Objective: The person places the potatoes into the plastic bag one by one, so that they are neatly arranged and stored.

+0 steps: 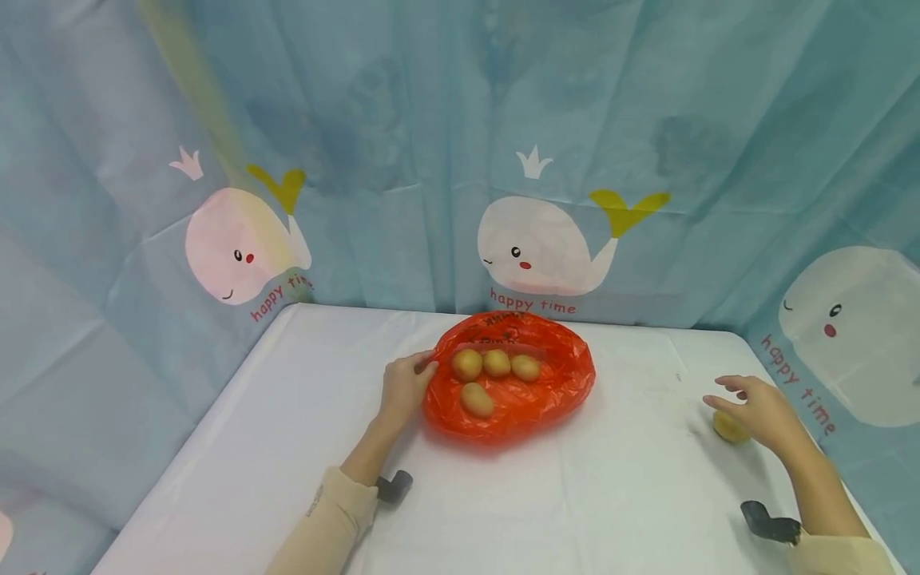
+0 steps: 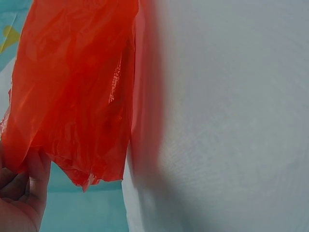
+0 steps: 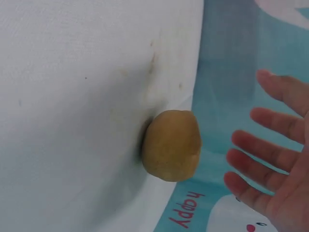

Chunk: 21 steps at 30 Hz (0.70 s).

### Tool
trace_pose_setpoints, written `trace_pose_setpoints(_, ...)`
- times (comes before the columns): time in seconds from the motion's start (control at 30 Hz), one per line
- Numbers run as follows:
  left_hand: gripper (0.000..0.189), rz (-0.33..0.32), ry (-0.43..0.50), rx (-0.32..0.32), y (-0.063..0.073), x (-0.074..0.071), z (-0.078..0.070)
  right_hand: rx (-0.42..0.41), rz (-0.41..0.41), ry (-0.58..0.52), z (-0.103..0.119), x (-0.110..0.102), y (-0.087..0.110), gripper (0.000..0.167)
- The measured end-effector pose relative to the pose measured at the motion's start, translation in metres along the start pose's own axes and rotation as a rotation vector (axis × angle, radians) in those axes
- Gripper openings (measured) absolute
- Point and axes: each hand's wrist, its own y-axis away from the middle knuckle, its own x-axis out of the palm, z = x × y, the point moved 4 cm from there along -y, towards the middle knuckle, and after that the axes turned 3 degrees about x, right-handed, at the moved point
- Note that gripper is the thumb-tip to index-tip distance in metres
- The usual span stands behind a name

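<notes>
A red plastic bag (image 1: 535,407) lies with its mouth spread wide on the table, and several potatoes (image 1: 497,363) rest inside it. My left hand (image 1: 404,389) pinches the bag's left rim between thumb and fingers; the left wrist view shows the thin red plastic (image 2: 77,92) rising from that grip. Over at the right side, my right hand (image 1: 760,410) hovers above a single potato (image 3: 172,146) on the table. Its fingers (image 3: 263,147) are spread and apart from the potato, with nothing held.
The table (image 1: 618,495) has a white cover. Behind it and at both sides hangs a blue curtain (image 1: 402,239) with whale prints. Dark straps with mounts (image 1: 769,523) sit on both wrists. The lone potato lies close to the table's right edge.
</notes>
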Motion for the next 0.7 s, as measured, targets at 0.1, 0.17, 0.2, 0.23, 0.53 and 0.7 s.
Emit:
trace_pose_setpoints(0.1, 0.03, -0.004, 0.005, -0.012, 0.0, -0.001, 0.0, 0.028, 0.014, 0.019, -0.004, 0.0, -0.002, 0.065)
trace_pose_setpoints(0.17, 0.03, -0.004, 0.007, -0.017, 0.0, -0.001, 0.0, 0.052, 0.029, 0.027, -0.007, 0.0, -0.002, 0.067)
trace_pose_setpoints(0.2, 0.031, -0.003, 0.007, -0.016, -0.001, -0.001, 0.0, 0.059, 0.033, 0.036, -0.009, 0.001, -0.002, 0.067)
trace_pose_setpoints(0.23, 0.03, -0.002, 0.01, -0.018, -0.001, -0.001, 0.0, 0.066, 0.039, 0.044, -0.011, 0.001, -0.002, 0.068)
trace_pose_setpoints(0.53, 0.03, 0.006, 0.019, -0.018, 0.002, -0.001, 0.0, 0.113, 0.092, 0.065, -0.025, 0.009, 0.003, 0.078)
trace_pose_setpoints(0.7, 0.03, 0.002, 0.015, -0.017, 0.002, -0.001, -0.001, 0.136, 0.093, 0.051, -0.027, 0.013, 0.006, 0.079)
